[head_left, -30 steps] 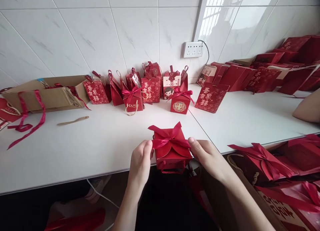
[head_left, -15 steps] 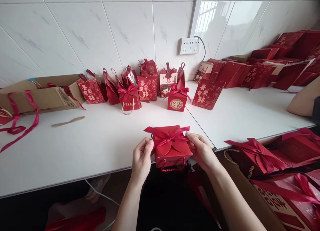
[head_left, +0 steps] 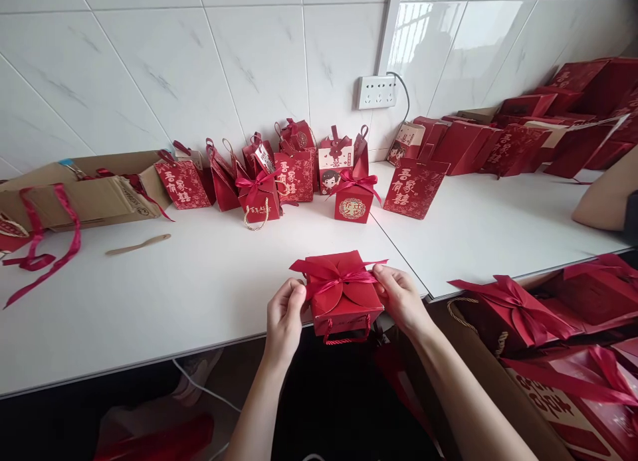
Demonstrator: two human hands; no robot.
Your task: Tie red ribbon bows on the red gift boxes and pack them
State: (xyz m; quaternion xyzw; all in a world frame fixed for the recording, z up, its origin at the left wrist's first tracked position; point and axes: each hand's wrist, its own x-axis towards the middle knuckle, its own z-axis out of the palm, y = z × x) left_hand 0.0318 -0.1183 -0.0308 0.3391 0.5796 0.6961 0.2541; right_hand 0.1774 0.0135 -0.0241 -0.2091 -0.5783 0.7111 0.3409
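A red gift box (head_left: 343, 301) with overlapping petal flaps and a twisted red cord handle sits at the table's front edge, between my hands. Across its top lies a crimson ribbon (head_left: 341, 279), tied in a bow at the middle. My left hand (head_left: 286, 311) pinches the ribbon at the box's left side, thumb against fingers. On the other side my right hand (head_left: 401, 295) pinches the ribbon's right part between thumb and forefinger. Beyond the box stand a small bowed box (head_left: 353, 205) with a gold emblem and another bowed box (head_left: 259, 202) with a gold cord.
Several red gift boxes and bags line the tiled wall. A cardboard box (head_left: 84, 205) with hanging ribbon stands left, near a wooden stick (head_left: 138, 244). At right, a carton (head_left: 478, 381) holds bowed boxes below the table edge; another person's arm (head_left: 608, 192) rests beyond.
Both hands keep hold of the ribbon. Its right end now reaches slightly farther right, and the bow looks pulled narrower and tighter. The box has hardly moved.
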